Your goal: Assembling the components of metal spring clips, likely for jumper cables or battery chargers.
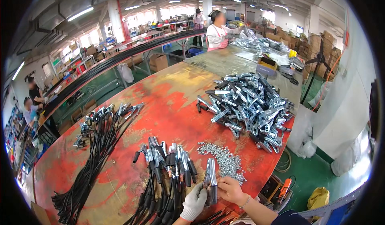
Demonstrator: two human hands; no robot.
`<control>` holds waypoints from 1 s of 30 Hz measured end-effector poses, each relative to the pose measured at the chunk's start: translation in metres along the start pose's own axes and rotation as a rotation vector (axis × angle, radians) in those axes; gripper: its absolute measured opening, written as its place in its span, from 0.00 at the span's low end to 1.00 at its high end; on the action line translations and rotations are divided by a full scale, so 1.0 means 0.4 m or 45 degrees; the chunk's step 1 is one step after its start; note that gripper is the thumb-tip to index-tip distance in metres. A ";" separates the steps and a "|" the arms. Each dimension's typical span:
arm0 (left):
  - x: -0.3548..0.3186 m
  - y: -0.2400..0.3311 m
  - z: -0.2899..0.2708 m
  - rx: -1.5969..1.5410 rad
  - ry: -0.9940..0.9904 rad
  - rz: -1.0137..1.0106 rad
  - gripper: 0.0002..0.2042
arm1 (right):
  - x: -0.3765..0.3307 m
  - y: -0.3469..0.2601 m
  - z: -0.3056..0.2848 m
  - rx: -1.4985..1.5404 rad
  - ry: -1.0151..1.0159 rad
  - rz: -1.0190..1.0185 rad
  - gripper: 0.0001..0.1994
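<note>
A silver metal spring clamp (211, 175) stands upright near the table's front edge, with my gloved left hand (194, 203) wrapped round its lower left side. My bare right hand (230, 191) is closed against the clamp's right side, its fingertips pinched together; whether a small screw is between them is hidden. Just beyond that hand lies a spread of small silver screws (228, 161). Left of my hands is a bunch of clamps (172, 161) with black handle sleeves, joined to black cables (160, 201) that run toward me.
A big heap of loose clamps (250, 104) covers the table's right side. Another bundle of black cables (90, 165) with clamps lies at left. The red, worn table (132, 145) reaches back to a co-worker (218, 32) beside bagged parts. A black fan (318, 58) stands at right.
</note>
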State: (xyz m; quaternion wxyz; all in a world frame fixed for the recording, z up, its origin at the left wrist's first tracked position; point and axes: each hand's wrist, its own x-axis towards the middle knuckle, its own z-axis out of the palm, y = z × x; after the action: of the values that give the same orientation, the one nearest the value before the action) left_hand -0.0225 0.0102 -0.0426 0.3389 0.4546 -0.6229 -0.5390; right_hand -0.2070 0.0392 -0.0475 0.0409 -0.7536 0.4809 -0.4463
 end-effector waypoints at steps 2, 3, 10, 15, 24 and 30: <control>-0.002 0.017 0.004 0.039 -0.014 -0.004 0.16 | 0.001 -0.008 -0.010 -0.045 -0.066 0.007 0.10; -0.002 0.023 0.005 0.060 -0.023 -0.005 0.15 | -0.006 -0.001 -0.007 -0.039 -0.043 -0.010 0.11; 0.007 0.045 0.025 0.074 0.034 0.133 0.15 | -0.011 0.017 -0.018 -0.031 0.051 -0.067 0.12; -0.003 0.083 -0.072 0.463 0.447 0.393 0.16 | -0.019 0.029 -0.092 0.067 0.178 0.121 0.05; 0.082 0.150 -0.168 1.642 0.689 -0.421 0.26 | 0.090 0.230 -0.329 -0.283 0.349 0.184 0.06; 0.002 0.207 -0.124 1.687 0.601 -0.223 0.25 | 0.162 0.422 -0.536 -0.678 0.455 0.555 0.15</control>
State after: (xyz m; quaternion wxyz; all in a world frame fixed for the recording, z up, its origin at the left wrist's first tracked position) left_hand 0.0056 -0.0083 0.0480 0.0724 0.7182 -0.6909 0.0409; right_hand -0.4668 -0.0213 0.0391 -0.1466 -0.5284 0.7283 -0.4109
